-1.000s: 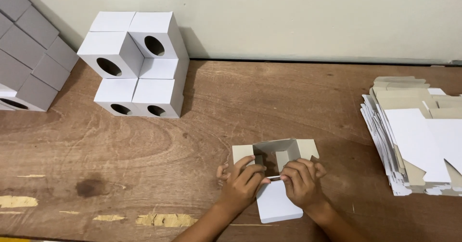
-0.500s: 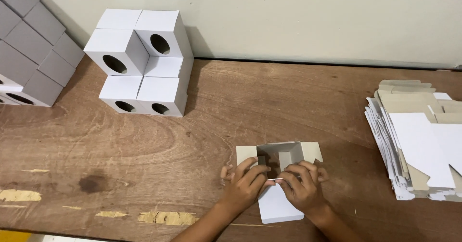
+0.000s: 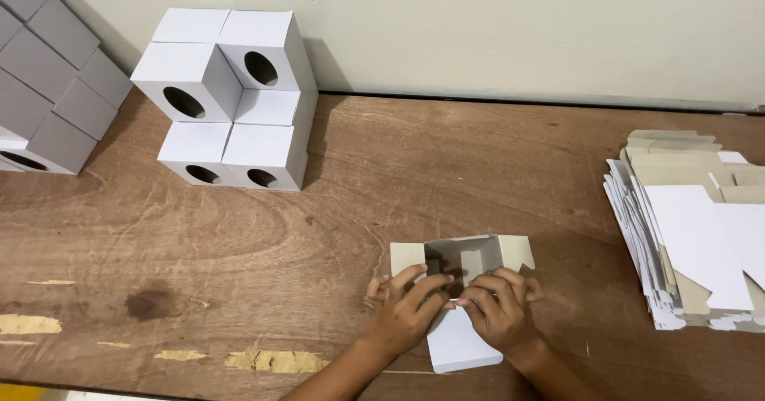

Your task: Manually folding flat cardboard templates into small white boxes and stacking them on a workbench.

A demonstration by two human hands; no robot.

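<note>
1. Lower centre of the frame: the half-folded white carton [image 3: 462,267] sat on the wooden table [image 3: 382,202], its open cavity facing up and grey-brown inner flaps spread to either side.
2. Left hand [image 3: 406,312] was curled, fingertips hooked over the carton's near wall, thumb underneath; closed on the card, not flat.
3. Right hand [image 3: 498,309] was likewise curled, pinching the same near wall beside the left; the two hands almost touched.
4. A loose white panel [image 3: 462,347] of the same carton lay under the wrists, towards the lower edge.
5. My judgement on doing the fold well: keep both thumbs along the crease line, press evenly, and hold the side flaps square so the wall tucks in without buckling.
6. Surroundings: a stack of finished white boxes with oval holes [image 3: 231,102] stood at upper left; grey boxes [image 3: 48,106] at the far left edge; a pile of flat blanks [image 3: 693,241] at the right.
7. All were well apart from the hands; I saw nothing in the way.
</note>
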